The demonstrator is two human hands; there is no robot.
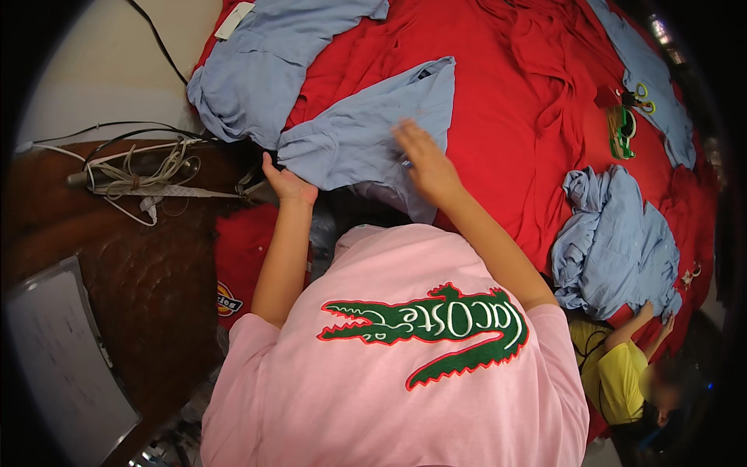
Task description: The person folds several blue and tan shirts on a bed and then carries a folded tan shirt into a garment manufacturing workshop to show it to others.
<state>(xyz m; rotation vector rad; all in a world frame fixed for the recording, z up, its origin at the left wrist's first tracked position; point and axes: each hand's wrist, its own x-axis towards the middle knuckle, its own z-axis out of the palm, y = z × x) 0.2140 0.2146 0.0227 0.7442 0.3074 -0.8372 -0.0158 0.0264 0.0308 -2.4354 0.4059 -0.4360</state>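
A light blue garment (366, 128) lies folded over the red cloth in front of me, its near edge hanging toward my body. My left hand (292, 183) is at its lower left corner, closed on the edge; the fabric covers most of the fingers, while the thumb shows. Over the right part of the garment is my right hand (426, 162), fingers stretched out and slightly blurred, holding nothing. Whether its fingertips touch the fabric I cannot tell. Just beyond, a second light blue garment (261, 74) carries a white tag (235, 21).
Red cloth (513, 117) spreads across the work surface. To the right lie a crumpled blue garment pile (615, 241), yellow-handled scissors (644, 100) and a green tape dispenser (621, 134). A co-worker in yellow (615, 373) reaches toward that pile. Tangled cables (144, 175) and a whiteboard (70, 366) are left.
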